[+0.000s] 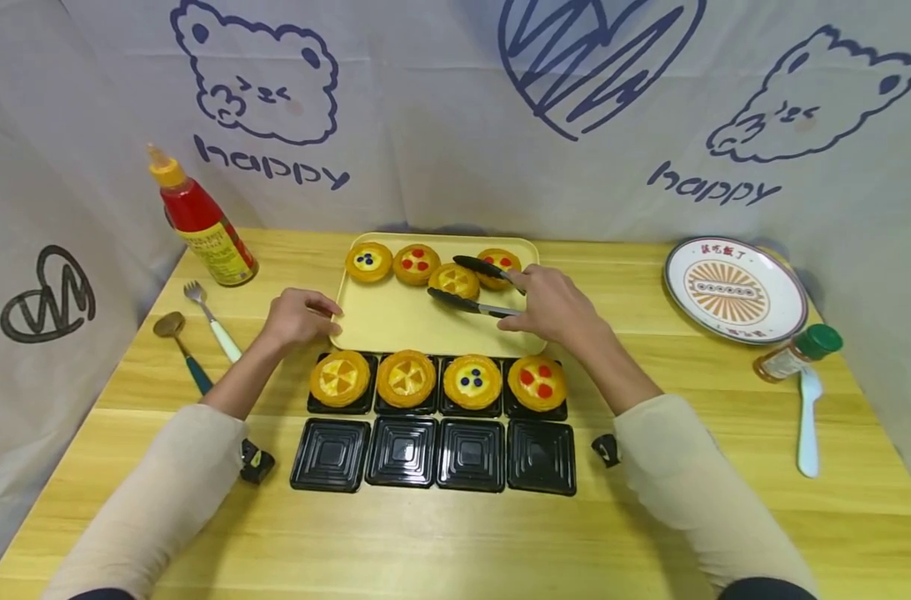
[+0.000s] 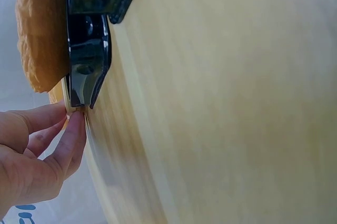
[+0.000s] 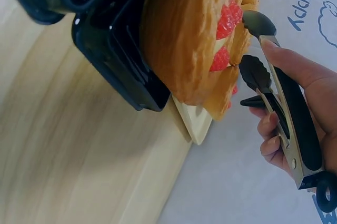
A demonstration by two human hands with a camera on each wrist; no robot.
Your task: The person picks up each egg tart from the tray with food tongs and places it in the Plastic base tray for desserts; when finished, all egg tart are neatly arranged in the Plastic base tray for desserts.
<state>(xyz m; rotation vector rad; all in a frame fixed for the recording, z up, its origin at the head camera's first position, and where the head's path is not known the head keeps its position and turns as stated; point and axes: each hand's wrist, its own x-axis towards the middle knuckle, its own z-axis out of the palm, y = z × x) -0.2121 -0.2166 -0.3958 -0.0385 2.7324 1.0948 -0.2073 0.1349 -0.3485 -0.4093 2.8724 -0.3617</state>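
Observation:
My right hand (image 1: 556,307) holds food tongs (image 3: 289,108) with black tips. The parted tips stand over a tart with yellow wedges (image 1: 455,285) on the pale yellow tray (image 1: 395,321), one tip on each side; whether they touch it I cannot tell. Beside it on the tray lie a blueberry tart (image 1: 368,262) and two red-fruit tarts, one at the centre (image 1: 416,264) and one at the right (image 1: 500,257), partly hidden by the tongs. At the tray's front left corner, my left hand (image 1: 297,321) pinches the rim between thumb and fingers (image 2: 71,145).
In front, a row of black square holders (image 1: 533,410) bears several tarts (image 1: 406,379); a nearer row (image 1: 470,454) shows ridged bases. A red sauce bottle (image 1: 207,225), fork (image 1: 211,317) and spoon (image 1: 181,346) are left. Plate (image 1: 736,290), green-capped jar (image 1: 796,352) and pale-blue knife (image 1: 808,425) are right.

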